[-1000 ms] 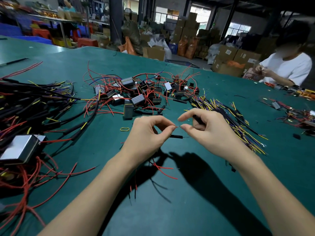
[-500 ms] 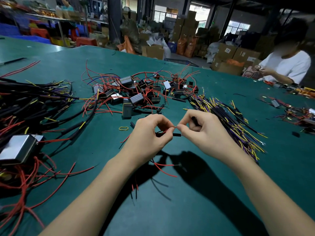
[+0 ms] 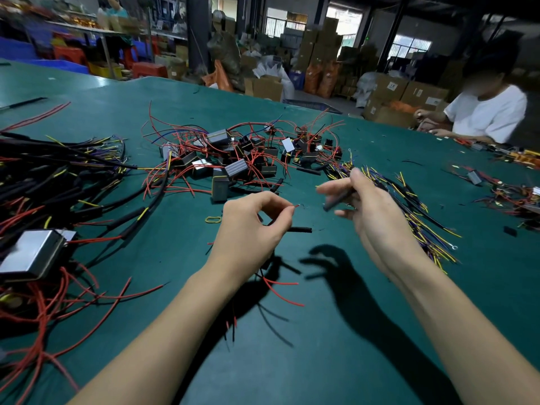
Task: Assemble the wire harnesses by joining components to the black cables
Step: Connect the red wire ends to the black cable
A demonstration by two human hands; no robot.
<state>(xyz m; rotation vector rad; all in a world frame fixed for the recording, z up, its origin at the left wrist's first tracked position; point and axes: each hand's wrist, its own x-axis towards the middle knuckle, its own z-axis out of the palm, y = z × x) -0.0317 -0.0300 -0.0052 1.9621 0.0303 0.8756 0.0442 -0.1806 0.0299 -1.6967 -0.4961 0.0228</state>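
The red wire [image 3: 293, 206] sits pinched between thumb and forefinger of your left hand [image 3: 251, 229], its tip poking out just past the fingertips. A short black sleeve [image 3: 301, 230] juts out below that same hand; whether it hangs on the wire or lies on the desk [image 3: 380, 331] is unclear. Your right hand [image 3: 371, 211] is blurred, but its fingers curl round a black cable [image 3: 339, 200] whose end points back toward the red tip, a small gap between the two.

These will likely handle as light, limp things: the thin wire will bend and wander if you hold it far back, so keep your pinch close to the tip. The cable looks a little stiffer; gripping it near its open end should help you line it up. Neither seems fragile, though the bare tip may fray if jabbed.

Beyond your hands lies a heap of small grey modules [image 3: 236, 168] tangled in red leads, a bundle of yellow and purple wires [image 3: 420, 211] to the right, thick black harnesses [image 3: 58, 182] to the left, and a yellow rubber band [image 3: 214, 220] near your left wrist.
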